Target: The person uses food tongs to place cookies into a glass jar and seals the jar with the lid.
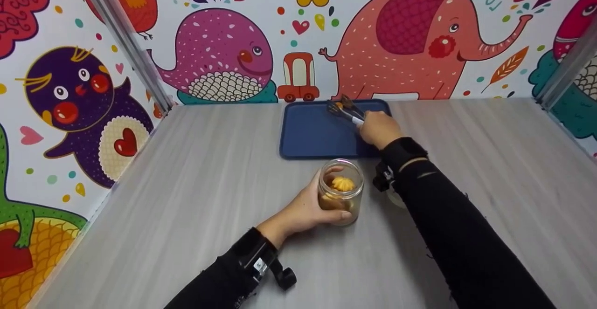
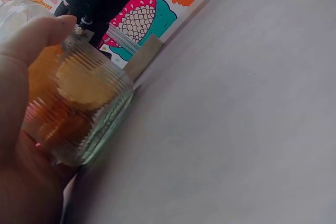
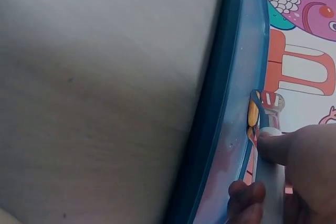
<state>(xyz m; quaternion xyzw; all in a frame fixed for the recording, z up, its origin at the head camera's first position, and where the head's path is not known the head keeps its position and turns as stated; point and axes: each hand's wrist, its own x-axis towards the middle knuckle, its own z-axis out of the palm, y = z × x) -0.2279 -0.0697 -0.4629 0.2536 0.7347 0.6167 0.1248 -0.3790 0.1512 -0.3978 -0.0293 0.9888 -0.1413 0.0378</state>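
Note:
My left hand (image 1: 303, 206) grips a clear glass jar (image 1: 355, 204) around its side, thumb in front. The jar is uncovered, and several yellow-brown cookies (image 1: 343, 184) lie inside; the left wrist view shows its ribbed wall (image 2: 118, 85) up close. Over the far right part of a blue tray (image 1: 312, 132), my right hand (image 1: 380, 129) holds a pair of tongs (image 1: 349, 114) with a white handle and slotted heads. Between the tongs' heads is a small golden cookie (image 3: 253, 113). Whether that cookie touches the tray is hard to tell.
A pale round object (image 1: 396, 200) is mostly hidden under the right forearm. Behind the tray stands a wall (image 1: 298, 10) printed with cartoon animals, with metal posts (image 1: 126, 43) at the corners. Grey wood-look tabletop (image 1: 210, 160) surrounds the jar and tray.

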